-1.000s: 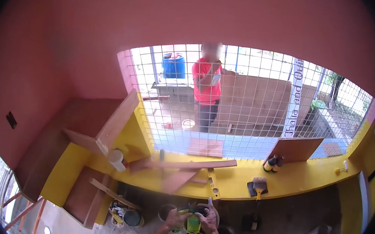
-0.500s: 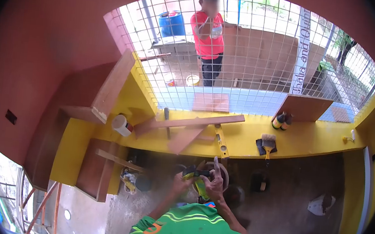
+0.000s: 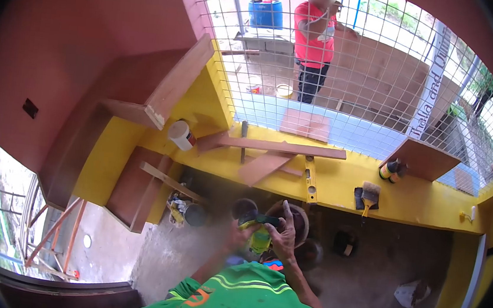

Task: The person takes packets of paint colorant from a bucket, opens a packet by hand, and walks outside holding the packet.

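Observation:
Low in front of my green shirt, both hands are at a lime-green and black tool (image 3: 260, 238), whose exact kind I cannot make out. My left hand (image 3: 241, 235), a little blurred, is closed around its left side. My right hand (image 3: 284, 238) pinches the black part at the right with the thumb, while its index finger points straight forward. Just beyond the hands, under the yellow counter (image 3: 338, 189), are a dark round container (image 3: 245, 207) and a larger round bucket (image 3: 299, 221), partly hidden by the right hand.
On the counter lie brown boards (image 3: 294, 150), a yellow spirit level (image 3: 311, 187), a paintbrush (image 3: 369, 198), two bottles (image 3: 388, 169) and a white tub (image 3: 182, 135). Wire mesh (image 3: 356, 120) fills the opening behind; a person in a red shirt (image 3: 313, 47) stands outside. Shelving (image 3: 136, 194) juts out at left.
My view has swung left, so the counter and mesh appear farther right and higher. The tool has turned slightly between my hands, showing more lime green. The person outside still has one hand raised.

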The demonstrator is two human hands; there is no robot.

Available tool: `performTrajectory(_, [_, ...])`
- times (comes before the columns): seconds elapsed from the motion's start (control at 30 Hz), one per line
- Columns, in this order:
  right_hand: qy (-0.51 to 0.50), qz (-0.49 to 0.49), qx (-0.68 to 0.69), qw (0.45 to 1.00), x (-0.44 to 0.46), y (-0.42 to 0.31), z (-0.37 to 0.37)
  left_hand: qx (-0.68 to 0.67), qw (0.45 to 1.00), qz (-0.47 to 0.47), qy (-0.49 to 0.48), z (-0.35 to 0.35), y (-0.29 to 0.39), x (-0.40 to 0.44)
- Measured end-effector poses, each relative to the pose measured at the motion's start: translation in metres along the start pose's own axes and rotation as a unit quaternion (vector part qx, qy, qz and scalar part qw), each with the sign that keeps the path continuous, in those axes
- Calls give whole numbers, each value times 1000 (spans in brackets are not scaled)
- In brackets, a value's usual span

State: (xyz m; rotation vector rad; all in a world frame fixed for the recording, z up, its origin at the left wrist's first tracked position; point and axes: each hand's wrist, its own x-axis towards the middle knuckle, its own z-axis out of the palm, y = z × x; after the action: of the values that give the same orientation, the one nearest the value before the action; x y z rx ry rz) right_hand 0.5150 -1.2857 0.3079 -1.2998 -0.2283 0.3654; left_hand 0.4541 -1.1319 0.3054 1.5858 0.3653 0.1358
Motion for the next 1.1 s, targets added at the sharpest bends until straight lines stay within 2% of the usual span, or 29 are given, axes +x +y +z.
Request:
performTrajectory(0.03, [-29,-19,-68,997,2,1,0,18,1000,9,11,-3,0,-2])
performTrajectory(0.13, [-29,2,-85,996,4,-14,15,77,996,31,39,-8,26,-7])
performTrajectory(0.17, [-23,-41,-91,995,9,-14,19,100,993,36,44,-10,29,-6])
performTrajectory(0.27, [-31,-14,85,996,15,-20,34,96,990,58,85,-12,30,-3])
performTrajectory(0.4, [-55,-48,-20,997,19,-9,46,-7,991,55,121,-27,20,-8])
performTrajectory(0.5, [-70,-50,-101,991,13,-8,57,4,990,90,104,-46,14,-19])
performTrajectory(0.6, [-63,-22,-68,995,-2,-21,79,-13,988,81,132,-54,5,-38])
performTrajectory(0.63, [-38,-4,-82,996,-8,-34,89,57,984,27,167,-61,-47,-49])
performTrajectory(0.67, [-5,-37,-177,983,-13,-41,97,53,985,52,157,-64,-35,-52])
performTrajectory(0.77, [-47,-25,-48,997,-16,-3,101,12,979,130,154,-67,-1,-56])
performTrajectory(0.8, [-55,-15,-1,998,-18,-1,108,0,982,99,164,-73,-8,-65])
performTrajectory(0.87, [-51,-9,-4,999,-21,-5,121,-8,985,10,173,-90,-19,-69])
performTrajectory(0.93, [-63,-61,-89,992,-18,6,124,77,965,124,218,-92,-12,-83])
performTrajectory(0.97, [-96,-60,-123,986,-18,0,129,82,979,-21,184,-103,4,-94])
performTrajectory(1.1, [-146,-28,-81,986,-32,-23,161,74,957,95,264,-140,-19,-84])
